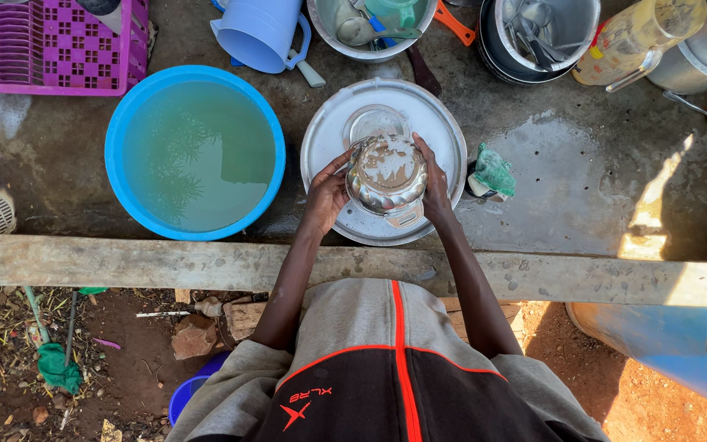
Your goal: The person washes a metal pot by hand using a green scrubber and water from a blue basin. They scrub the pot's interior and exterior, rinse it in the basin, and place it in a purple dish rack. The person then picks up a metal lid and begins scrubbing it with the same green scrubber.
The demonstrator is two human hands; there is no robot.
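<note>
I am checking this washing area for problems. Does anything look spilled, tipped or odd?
The light blue jug lies on its side behind the blue basin. Water has wetted the concrete. Both hands, left and right, hold a soiled metal bowl.

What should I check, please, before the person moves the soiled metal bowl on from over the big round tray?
1. Both hands on the bowl: ok. The left hand and right hand flank the metal bowl.
2. Firmness of the grip: cannot tell; the fingertips are partly hidden behind the rim.
3. Bowl clean: not ok; brownish residue shows inside it.
4. Water at hand: ok. The blue basin beside the tray holds water.
5. Catch surface below: ok. The round metal tray lies under the bowl.
6. Scrubber within reach: ok. A green cloth-like pad lies just beyond the right hand.
</note>
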